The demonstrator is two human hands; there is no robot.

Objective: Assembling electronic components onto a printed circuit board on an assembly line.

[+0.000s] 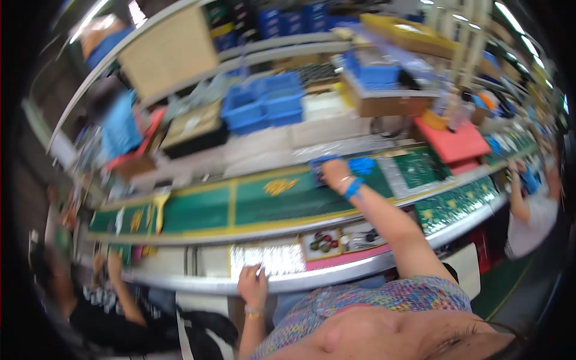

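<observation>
Reaching across the green conveyor belt (264, 207), the right hand (335, 174) is closed over a small blue part (362, 164) at the belt's far edge. The left hand (253, 287) is rested, fingers curled and seemingly empty, on a white sheet (271, 259) nearer than the belt. With the frame this blurred, the part could be knocked or dropped onto the belt.

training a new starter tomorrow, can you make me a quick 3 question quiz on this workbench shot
1. True or false: the right hand reaches out over the green conveyor belt.
2. What is on the right wrist? A) blue band B) red glove C) nothing
3. Where does the left hand rest?

Key
1. True
2. A, a blue wristband
3. At the near bench edge, on a white sheet, beside a small tray of parts.
</observation>
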